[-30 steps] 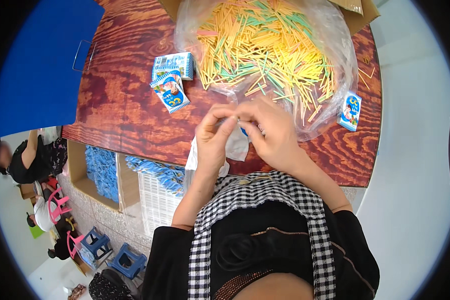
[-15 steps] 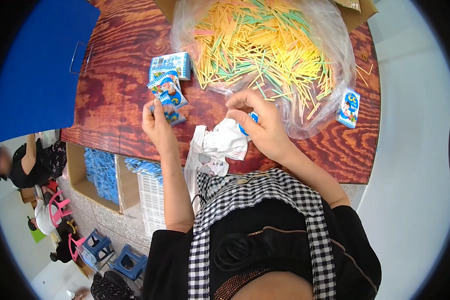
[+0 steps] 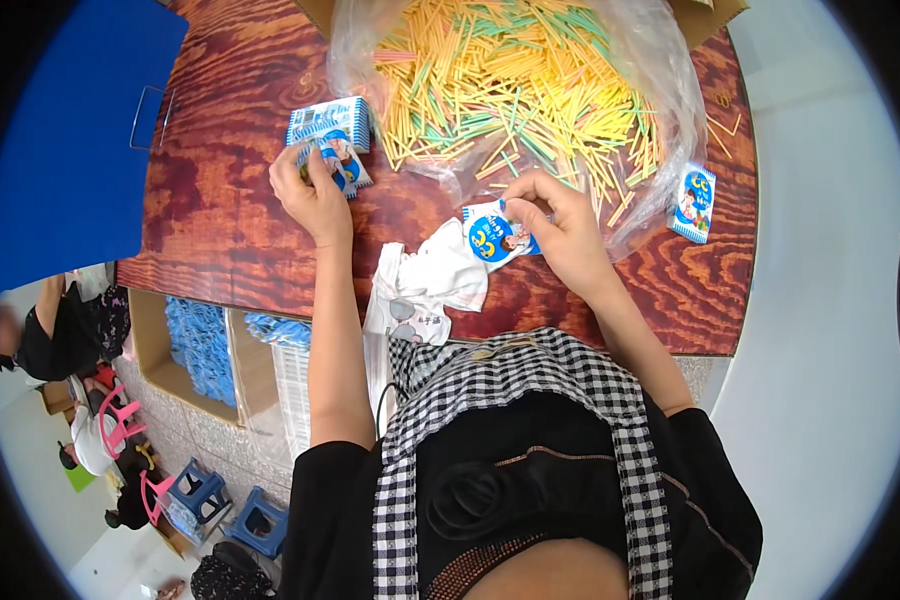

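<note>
Near the tabletop's [image 3: 240, 230] left edge, the left hand [image 3: 315, 200] covers part of one packet [image 3: 346, 160], its grip unreadable! The right hand [image 3: 567, 238] masks the end of another packet [image 3: 490, 240]. Up top, the picture slices off the clear bag [image 3: 682, 110] and cardboard box [image 3: 706, 20]! Right edge: yellowish bits [image 3: 720, 97], too tiny to name. Beyond the near-left corner, a co-worker's head [image 3: 6, 335], blurred!

Bold lettering on a blue-and-white packet [image 3: 490, 238] at center, similar print on a second packet [image 3: 350, 170], far left, a third packet [image 3: 693, 203], right; small dark characters on white cloth [image 3: 432, 275], near
</note>
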Demonstrator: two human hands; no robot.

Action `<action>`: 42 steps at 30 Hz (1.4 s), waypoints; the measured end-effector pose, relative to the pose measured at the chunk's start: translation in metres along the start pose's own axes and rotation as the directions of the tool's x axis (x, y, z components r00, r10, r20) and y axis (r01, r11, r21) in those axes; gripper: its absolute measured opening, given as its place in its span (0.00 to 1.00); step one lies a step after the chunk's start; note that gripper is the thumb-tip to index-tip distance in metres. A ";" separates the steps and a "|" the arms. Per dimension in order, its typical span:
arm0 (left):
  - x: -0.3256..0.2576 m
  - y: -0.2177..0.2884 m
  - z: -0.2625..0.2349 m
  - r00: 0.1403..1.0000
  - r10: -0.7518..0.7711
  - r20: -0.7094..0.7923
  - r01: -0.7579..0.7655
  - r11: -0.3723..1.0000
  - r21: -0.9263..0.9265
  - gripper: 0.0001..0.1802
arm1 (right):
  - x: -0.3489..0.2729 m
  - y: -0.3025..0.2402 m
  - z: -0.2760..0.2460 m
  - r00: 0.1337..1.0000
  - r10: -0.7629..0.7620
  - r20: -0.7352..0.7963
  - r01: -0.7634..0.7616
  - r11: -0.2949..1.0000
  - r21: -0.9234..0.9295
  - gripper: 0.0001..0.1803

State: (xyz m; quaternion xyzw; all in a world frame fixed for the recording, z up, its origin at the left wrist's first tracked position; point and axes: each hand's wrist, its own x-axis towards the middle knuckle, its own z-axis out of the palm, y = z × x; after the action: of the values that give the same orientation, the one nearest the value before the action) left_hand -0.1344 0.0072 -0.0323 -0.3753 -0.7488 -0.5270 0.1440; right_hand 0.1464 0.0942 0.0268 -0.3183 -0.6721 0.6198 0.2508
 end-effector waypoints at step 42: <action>-0.085 0.111 0.009 0.696 -0.178 0.696 0.201 0.978 0.049 0.17 | -0.004 0.011 -0.031 0.984 -0.077 -0.161 0.050 0.985 -0.163 0.04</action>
State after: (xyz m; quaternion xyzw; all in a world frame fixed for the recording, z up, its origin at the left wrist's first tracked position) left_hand 0.0044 -0.0016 -0.0122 -0.4688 -0.7741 -0.3704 -0.2092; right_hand 0.1729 0.1123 0.0189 -0.3662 -0.7056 0.5274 0.2996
